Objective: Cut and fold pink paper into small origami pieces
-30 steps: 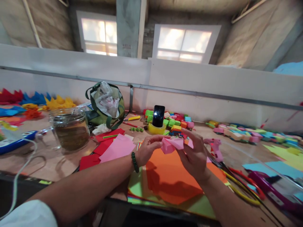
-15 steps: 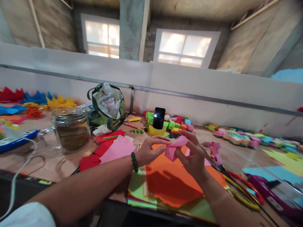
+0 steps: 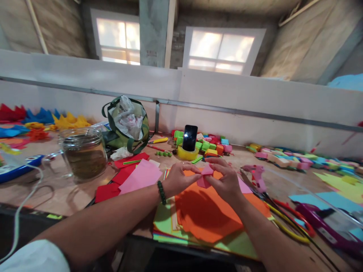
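A small folded pink paper piece [image 3: 204,180], boxy with a raised pointed flap, is pinched between both hands above a stack of orange paper [image 3: 207,219]. My left hand [image 3: 181,178], a green bead bracelet at its wrist, presses thumb and fingers against the piece's left side. From the right, my right hand [image 3: 226,180] grips it with thumb and fingertips. Green and other coloured sheets [image 3: 167,223] lie under the orange ones. Flat pink paper [image 3: 140,176] rests over red paper [image 3: 109,192] to the left.
A glass mug of brown liquid [image 3: 82,155] stands left, near a green bag [image 3: 127,121]. A phone [image 3: 190,138] leans in a yellow tape roll [image 3: 187,152] before several folded paper blocks [image 3: 217,147]. Right lie a pink glue gun [image 3: 257,177], scissors [image 3: 292,226] and a purple tool [image 3: 326,226].
The pink piece has gone from a wider, open fold to a more compact box shape. My right hand has moved slightly left, closer to my left hand.
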`<state>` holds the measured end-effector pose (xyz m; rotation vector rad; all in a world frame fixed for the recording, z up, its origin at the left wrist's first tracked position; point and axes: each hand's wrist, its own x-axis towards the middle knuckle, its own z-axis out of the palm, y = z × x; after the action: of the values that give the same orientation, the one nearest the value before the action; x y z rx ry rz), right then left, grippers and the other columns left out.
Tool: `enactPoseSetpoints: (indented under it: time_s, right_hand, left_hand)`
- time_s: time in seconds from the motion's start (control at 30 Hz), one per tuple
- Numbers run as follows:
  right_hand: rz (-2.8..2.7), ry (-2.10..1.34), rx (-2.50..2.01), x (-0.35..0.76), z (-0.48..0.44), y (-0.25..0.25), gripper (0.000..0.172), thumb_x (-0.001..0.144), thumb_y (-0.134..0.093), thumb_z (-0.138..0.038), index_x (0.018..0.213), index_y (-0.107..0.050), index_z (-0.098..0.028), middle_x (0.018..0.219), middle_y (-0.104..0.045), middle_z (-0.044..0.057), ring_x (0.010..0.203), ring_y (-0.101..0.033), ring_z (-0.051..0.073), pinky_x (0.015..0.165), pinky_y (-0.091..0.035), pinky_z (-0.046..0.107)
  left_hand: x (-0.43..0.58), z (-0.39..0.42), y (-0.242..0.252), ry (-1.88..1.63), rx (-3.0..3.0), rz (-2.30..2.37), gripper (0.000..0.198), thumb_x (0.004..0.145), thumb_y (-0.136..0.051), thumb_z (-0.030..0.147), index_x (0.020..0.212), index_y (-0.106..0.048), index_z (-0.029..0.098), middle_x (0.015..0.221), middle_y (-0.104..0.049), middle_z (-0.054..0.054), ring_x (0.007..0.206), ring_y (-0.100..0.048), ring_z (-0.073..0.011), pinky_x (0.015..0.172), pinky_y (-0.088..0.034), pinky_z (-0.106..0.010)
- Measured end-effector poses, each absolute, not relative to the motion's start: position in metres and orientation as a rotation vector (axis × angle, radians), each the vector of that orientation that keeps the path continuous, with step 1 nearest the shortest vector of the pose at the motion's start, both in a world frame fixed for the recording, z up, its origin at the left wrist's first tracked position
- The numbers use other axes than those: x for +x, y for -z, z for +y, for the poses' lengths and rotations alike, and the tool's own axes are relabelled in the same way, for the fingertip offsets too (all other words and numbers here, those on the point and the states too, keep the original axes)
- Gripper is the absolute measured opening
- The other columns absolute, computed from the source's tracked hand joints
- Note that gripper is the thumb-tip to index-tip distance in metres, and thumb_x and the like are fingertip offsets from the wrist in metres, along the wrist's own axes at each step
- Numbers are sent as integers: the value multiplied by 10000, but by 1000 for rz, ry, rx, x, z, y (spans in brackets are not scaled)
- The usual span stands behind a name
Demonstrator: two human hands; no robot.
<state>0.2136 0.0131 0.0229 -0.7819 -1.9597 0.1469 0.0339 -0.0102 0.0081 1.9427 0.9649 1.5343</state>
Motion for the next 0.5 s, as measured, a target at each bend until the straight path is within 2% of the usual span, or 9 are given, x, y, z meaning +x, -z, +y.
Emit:
enactPoseSetpoints:
  time_s: [0.1, 0.17, 0.3, 0.5]
  right_hand:
    - [-1945, -149, -802, 213, 13, -23, 60, 676, -628, -156, 647, -632, -209, 997, -678, 80, 949, -634, 251, 818, -509, 415]
    - [-1949, -142, -814, 212, 12, -24, 75, 673, -622, -158, 618, -615, -208, 977, -680, 76, 939, -633, 251, 810, -505, 411]
    - [-1977, -111, -864, 210, 11, -24, 123, 665, -617, -147, 572, -565, -208, 939, -684, 67, 911, -629, 253, 803, -490, 417]
    - [-2072, 41, -835, 205, 8, -20, 154, 692, -604, -134, 588, -525, -216, 929, -680, 71, 872, -612, 251, 768, -490, 411]
  left_hand:
    - [34, -12, -9, -1543, 1989, 981, 114, 779, -663, 253, 738, -723, 164, 799, -734, -68, 809, -675, -192, 788, -510, -291]
    - [35, -15, -11, -1516, 2032, 1010, 110, 783, -649, 236, 816, -728, 166, 847, -737, -68, 832, -673, -195, 804, -504, -293]
    - [37, -21, -12, -1429, 2116, 1119, 281, 714, -679, 193, 991, -722, 182, 968, -729, -64, 908, -657, -212, 855, -485, -304]
    - [36, -15, -7, -1351, 2133, 1286, 214, 732, -591, 150, 859, -761, 182, 886, -737, -47, 855, -660, -195, 822, -490, -284]
